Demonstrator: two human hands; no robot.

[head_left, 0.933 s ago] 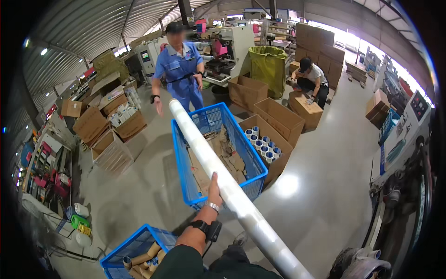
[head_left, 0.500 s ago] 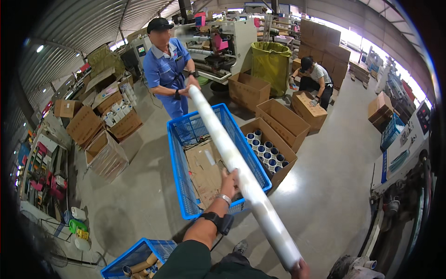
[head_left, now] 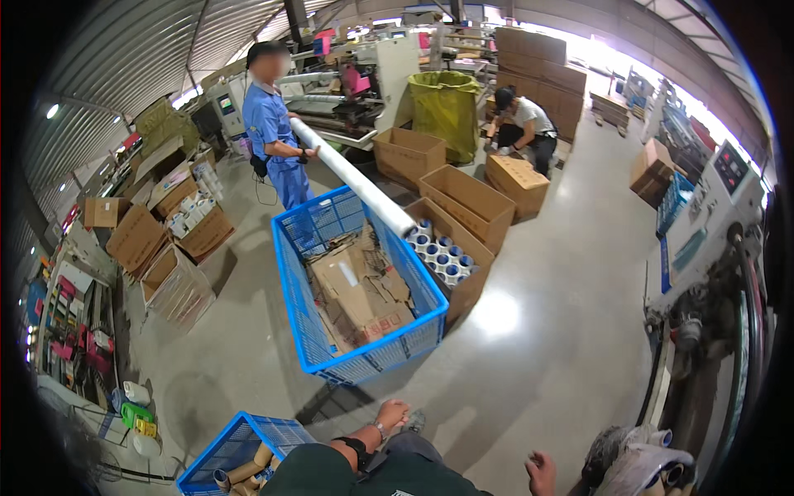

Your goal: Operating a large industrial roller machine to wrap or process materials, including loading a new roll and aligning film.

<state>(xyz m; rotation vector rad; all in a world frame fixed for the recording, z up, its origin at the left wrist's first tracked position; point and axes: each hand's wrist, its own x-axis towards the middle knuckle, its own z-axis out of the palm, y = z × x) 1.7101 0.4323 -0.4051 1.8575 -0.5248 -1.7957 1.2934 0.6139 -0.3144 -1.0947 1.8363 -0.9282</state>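
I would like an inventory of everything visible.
Long roll: one, white, upper centre
Large crate: one, blue, centre
Flattened cardboard: several, brown, inside it
Small crate: one, blue, lower left
Tubes: several, brown, inside it
Short rolls: many, white, blue-cored, beside large crate
Cartons: many, brown, left, centre and back
Bag: one, yellow-green, back
Containers: several, mixed colours, lower left
Machines: several, mostly pale, left, back, right
Standing co-worker: one, blue clothes, upper left
Crouching co-worker: one, white top, upper right
Left hand: one, empty, lower centre
Right hand: one, empty, lower right

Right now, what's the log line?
left hand: empty | right hand: empty | white roll: held by co-worker in blue | large blue crate: cardboard inside
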